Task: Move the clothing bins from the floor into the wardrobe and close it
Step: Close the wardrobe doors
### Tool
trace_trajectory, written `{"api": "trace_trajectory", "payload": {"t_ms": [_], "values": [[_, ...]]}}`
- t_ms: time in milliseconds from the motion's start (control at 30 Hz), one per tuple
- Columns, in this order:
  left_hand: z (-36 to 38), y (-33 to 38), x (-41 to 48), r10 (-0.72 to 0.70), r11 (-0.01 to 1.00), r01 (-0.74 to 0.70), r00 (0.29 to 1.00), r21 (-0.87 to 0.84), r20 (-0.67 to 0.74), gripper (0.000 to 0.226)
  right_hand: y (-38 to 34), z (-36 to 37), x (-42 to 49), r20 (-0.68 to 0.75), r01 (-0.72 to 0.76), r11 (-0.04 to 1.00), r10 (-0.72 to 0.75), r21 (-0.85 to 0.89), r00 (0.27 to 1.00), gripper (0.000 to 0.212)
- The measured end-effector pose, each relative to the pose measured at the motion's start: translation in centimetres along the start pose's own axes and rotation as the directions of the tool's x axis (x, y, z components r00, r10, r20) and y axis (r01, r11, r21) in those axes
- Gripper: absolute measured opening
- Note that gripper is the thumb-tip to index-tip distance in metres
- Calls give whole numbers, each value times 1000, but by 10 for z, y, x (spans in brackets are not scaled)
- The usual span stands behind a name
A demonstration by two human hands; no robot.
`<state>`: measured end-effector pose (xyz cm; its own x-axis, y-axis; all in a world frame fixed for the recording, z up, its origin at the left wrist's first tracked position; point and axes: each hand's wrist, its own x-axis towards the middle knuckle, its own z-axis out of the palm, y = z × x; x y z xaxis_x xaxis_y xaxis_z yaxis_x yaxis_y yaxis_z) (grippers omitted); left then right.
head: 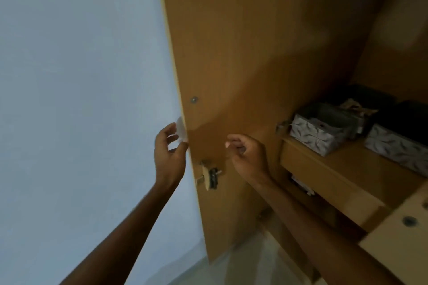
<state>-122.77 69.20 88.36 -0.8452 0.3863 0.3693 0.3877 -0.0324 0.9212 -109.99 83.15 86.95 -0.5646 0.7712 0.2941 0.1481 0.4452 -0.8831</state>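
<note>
I see the left hand (170, 146) up at the outer edge of the open wardrobe door (254, 53). Its thumb and fingers curl round a pale handle (181, 128) that sticks out from that edge. The handle is blurry, so I cannot tell its shape. The right hand (247, 152) is just in front of the inside face of the door, a bit to the right of the left hand. Its fingers are bent loosely and it has nothing in it. I cannot tell if it touches the wood.

Below and between the two hands, a small lock (209, 177) is fixed to the door near its edge. Above the left hand there is a shiny screw (194, 99) in the wood.

To the right, inside the wardrobe, two clothing bins sit on a shelf (342, 169). The first bin (317, 132) is grey with a white leaf pattern and has dark clothes in it. The second bin (398, 148) has the same pattern and stands just beside it, further right.

At the bottom right is a corner of the other door (393, 245), with a round metal piece (409, 221) on it. A pale blue wall (81, 76) fills the left side, and a bit of light floor (243, 264) shows at the bottom
</note>
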Motion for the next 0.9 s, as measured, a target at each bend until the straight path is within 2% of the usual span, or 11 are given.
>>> {"api": "trace_trajectory", "payload": {"t_ms": [133,233,367,433,500,633,667,733,900], "values": [[-3,-5,26,-86,996,91,952,-5,294,40,-29,19,0,-67,24,1000,-24,-3,997,25],[-5,-3,24,-102,991,123,938,-43,332,30,-36,22,-12,-134,24,1000,-25,-8,991,24],[-6,-4,10,25,987,32,936,-157,352,23,-31,20,-38,-236,-18,1000,18,-1,972,22],[-3,-1,1,100,977,-9,901,-211,423,32,-27,14,-55,-302,-18,1000,20,9,953,25],[5,4,-5,190,958,-44,837,-283,513,33,-24,3,-72,-362,22,1000,-25,-13,932,36],[45,8,-27,223,957,-52,758,-285,613,13,-22,-30,-98,-516,18,986,-102,-166,851,68],[56,9,-35,221,959,-48,743,-279,632,15,-19,-39,-102,-560,-10,978,-110,-207,821,71],[77,14,-50,237,952,-27,694,-305,680,20,-14,-57,-109,-628,-75,959,-120,-274,769,72],[132,26,-76,277,939,13,560,-343,781,15,3,-112,-123,-742,-231,902,-131,-364,658,72]]}}
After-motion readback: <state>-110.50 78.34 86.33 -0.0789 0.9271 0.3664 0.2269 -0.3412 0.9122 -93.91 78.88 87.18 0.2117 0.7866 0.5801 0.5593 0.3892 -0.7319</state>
